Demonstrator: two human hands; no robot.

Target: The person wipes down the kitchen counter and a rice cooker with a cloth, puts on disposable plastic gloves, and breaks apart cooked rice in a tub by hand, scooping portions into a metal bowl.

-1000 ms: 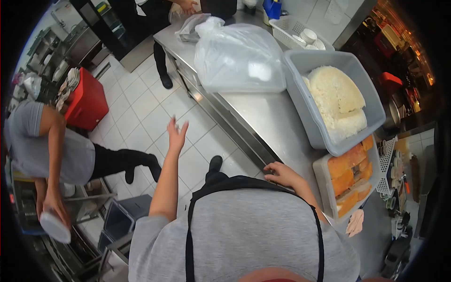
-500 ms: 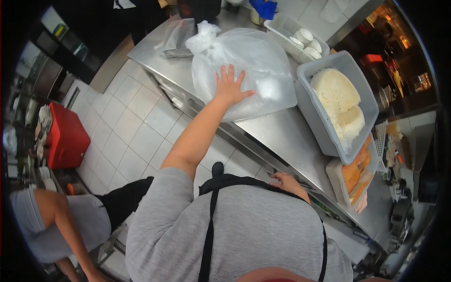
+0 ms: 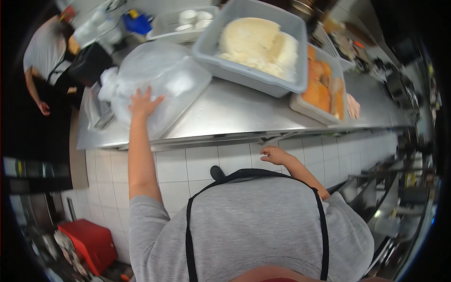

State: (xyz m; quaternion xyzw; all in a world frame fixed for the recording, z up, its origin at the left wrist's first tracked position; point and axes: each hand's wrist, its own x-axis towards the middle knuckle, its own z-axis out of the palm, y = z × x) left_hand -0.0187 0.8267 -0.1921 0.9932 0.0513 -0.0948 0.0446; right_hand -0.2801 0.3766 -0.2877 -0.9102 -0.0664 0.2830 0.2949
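My left hand (image 3: 143,102) lies with spread fingers on a large, knotted, clear plastic bag (image 3: 162,66), whose contents I cannot make out. The bag rests on a steel counter (image 3: 230,110). My right hand (image 3: 276,155) hangs in front of the counter's edge, fingers loosely bent, with nothing in it. Beyond it on the counter is a grey tub (image 3: 263,81) holding a big white, crumbly block (image 3: 253,40). Beside that tub stands a smaller pale container (image 3: 312,113) with orange pieces (image 3: 319,84) in it.
A white basket (image 3: 162,30) with small white cups (image 3: 188,17) stands behind the bag. Left of the bag is a metal tray (image 3: 101,117) with plastic over it. Another person (image 3: 44,51) stands at far left. A red box (image 3: 89,244) is on the lower left.
My view has swung to the right, so the counter now runs across the picture. My left hand stays on the bag. My right hand shows more fully, away from my apron.
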